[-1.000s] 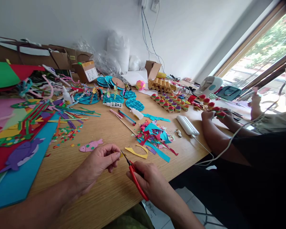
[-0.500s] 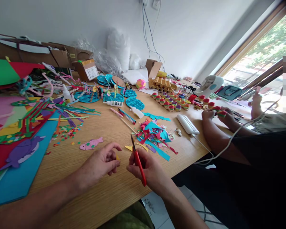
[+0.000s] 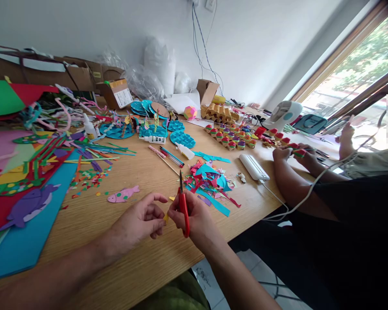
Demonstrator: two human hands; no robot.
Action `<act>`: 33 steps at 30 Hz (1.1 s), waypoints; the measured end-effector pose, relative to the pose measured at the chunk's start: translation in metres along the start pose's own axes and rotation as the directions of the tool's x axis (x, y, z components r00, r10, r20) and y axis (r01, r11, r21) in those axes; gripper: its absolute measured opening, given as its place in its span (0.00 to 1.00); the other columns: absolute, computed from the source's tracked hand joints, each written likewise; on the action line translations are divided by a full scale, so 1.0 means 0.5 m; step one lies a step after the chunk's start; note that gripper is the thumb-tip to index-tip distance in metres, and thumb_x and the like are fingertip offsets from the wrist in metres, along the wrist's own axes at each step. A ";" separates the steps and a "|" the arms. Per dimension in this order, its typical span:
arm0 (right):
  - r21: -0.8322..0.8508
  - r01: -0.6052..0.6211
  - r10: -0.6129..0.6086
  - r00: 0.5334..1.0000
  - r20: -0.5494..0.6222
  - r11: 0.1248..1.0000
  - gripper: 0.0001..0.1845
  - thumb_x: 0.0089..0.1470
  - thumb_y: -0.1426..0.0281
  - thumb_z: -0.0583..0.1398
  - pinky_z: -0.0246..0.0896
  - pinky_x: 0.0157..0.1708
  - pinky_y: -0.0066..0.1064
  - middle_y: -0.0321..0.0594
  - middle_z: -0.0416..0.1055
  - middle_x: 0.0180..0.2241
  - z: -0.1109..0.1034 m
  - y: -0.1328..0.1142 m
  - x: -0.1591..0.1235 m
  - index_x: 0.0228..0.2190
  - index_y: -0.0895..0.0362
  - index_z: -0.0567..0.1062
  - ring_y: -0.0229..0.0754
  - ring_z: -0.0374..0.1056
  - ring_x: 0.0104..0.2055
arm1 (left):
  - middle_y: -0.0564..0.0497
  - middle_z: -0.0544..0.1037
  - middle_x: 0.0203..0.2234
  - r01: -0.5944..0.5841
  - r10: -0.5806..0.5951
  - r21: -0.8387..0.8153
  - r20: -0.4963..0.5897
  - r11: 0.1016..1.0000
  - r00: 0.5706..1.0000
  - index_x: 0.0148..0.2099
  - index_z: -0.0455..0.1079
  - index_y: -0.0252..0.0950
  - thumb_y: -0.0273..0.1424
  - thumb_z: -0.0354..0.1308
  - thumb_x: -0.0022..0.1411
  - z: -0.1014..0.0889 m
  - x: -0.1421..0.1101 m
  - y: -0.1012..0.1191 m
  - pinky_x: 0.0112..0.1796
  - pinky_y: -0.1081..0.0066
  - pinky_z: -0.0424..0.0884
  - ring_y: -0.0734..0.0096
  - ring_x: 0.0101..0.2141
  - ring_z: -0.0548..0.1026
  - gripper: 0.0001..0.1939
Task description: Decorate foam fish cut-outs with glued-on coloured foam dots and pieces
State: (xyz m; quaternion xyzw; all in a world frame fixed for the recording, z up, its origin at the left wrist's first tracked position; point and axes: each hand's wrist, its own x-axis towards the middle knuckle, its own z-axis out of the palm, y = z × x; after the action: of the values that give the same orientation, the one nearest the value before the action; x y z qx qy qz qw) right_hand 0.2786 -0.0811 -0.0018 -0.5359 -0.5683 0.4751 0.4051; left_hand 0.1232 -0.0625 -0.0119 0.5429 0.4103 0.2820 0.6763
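- Red-handled scissors (image 3: 183,211) are gripped in the right hand (image 3: 198,217), fingers closed around the handles, blades pointed away over the table (image 3: 116,232).
- Yellow paper piece (image 3: 166,218) is located between the hands, at the left thumb tip.
- Left hand (image 3: 139,220): index finger held apart from thumb; whether the piece is pinched cannot be told.
- Pink paper fish (image 3: 123,195) and scrap pile (image 3: 210,177) are seen beyond the hands.
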 end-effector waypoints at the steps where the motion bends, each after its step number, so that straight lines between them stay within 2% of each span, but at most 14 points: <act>1: 0.043 -0.008 0.009 1.000 -0.014 0.999 0.07 0.41 0.70 0.59 0.51 0.18 0.23 0.30 0.62 0.21 0.002 0.000 0.000 0.24 0.57 0.63 0.31 0.56 0.19 | 0.58 0.67 0.20 0.006 -0.006 -0.027 -0.008 1.000 1.000 0.42 0.59 0.37 0.33 0.58 0.47 0.000 -0.002 -0.001 0.21 0.75 0.62 0.74 0.21 0.67 0.19; 4: 0.116 -0.016 0.024 0.998 -0.060 0.993 0.10 0.41 0.67 0.59 0.52 0.17 0.24 0.30 0.62 0.21 0.009 -0.002 0.001 0.24 0.56 0.62 0.31 0.55 0.19 | 0.56 0.67 0.20 0.027 -0.027 -0.032 0.000 0.999 1.000 0.37 0.63 0.35 0.38 0.57 0.49 0.003 -0.010 0.002 0.23 0.75 0.62 0.76 0.21 0.66 0.15; 8: 0.083 -0.002 0.008 0.998 -0.065 0.997 0.10 0.42 0.66 0.59 0.52 0.18 0.24 0.31 0.62 0.22 0.010 -0.007 0.000 0.25 0.56 0.61 0.31 0.56 0.20 | 0.57 0.65 0.18 0.007 -0.007 -0.020 -0.016 1.000 1.000 0.25 0.64 0.34 0.39 0.57 0.50 0.010 -0.015 0.010 0.23 0.75 0.60 0.78 0.20 0.62 0.13; 11: -0.107 0.012 -0.014 1.000 -0.018 0.994 0.09 0.47 0.65 0.57 0.51 0.21 0.24 0.30 0.60 0.20 -0.006 -0.017 -0.013 0.25 0.56 0.62 0.32 0.55 0.22 | 0.57 0.64 0.17 -0.020 0.018 -0.036 -0.059 0.999 0.998 0.23 0.63 0.35 0.39 0.58 0.49 0.008 -0.014 0.017 0.22 0.75 0.59 0.77 0.20 0.62 0.12; 15: -0.387 0.059 0.001 0.988 0.153 0.920 0.12 0.53 0.66 0.52 0.46 0.21 0.24 0.31 0.58 0.20 -0.029 -0.028 -0.043 0.21 0.57 0.61 0.32 0.53 0.22 | 0.57 0.66 0.17 -0.050 0.043 -0.047 -0.129 0.998 0.991 0.25 0.65 0.36 0.38 0.58 0.48 -0.002 -0.015 0.032 0.23 0.75 0.60 0.76 0.20 0.63 0.10; 19: -0.520 0.113 -0.015 0.982 0.190 0.847 0.13 0.52 0.64 0.54 0.44 0.22 0.25 0.31 0.59 0.21 -0.027 -0.026 -0.057 0.21 0.57 0.61 0.32 0.52 0.23 | 0.57 0.68 0.16 -0.068 0.063 -0.022 -0.180 0.997 0.982 0.23 0.65 0.36 0.36 0.58 0.47 -0.004 -0.018 0.048 0.24 0.73 0.62 0.77 0.19 0.63 0.09; 24: -0.560 0.127 -0.024 0.982 0.188 0.818 0.13 0.53 0.63 0.53 0.43 0.21 0.25 0.31 0.59 0.20 -0.014 -0.023 -0.050 0.22 0.57 0.61 0.32 0.52 0.22 | 0.57 0.67 0.15 -0.057 0.051 -0.035 -0.161 0.998 0.986 0.24 0.66 0.36 0.37 0.58 0.47 0.002 -0.018 0.053 0.23 0.74 0.61 0.77 0.19 0.63 0.09; 33: -0.541 0.143 -0.062 0.984 0.164 0.829 0.14 0.52 0.63 0.54 0.43 0.20 0.24 0.30 0.57 0.19 -0.011 -0.014 -0.047 0.20 0.57 0.61 0.31 0.50 0.21 | 0.57 0.66 0.15 -0.016 0.012 -0.044 -0.090 0.999 0.996 0.25 0.66 0.35 0.38 0.59 0.46 0.001 -0.016 0.051 0.22 0.76 0.59 0.77 0.19 0.63 0.11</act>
State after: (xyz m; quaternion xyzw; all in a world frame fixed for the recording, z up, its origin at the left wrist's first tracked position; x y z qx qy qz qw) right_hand 0.2845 -0.1039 0.0076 -0.5637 -0.7357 0.3055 0.2182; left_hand 0.1213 -0.0630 0.0149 0.5173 0.4303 0.3199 0.6670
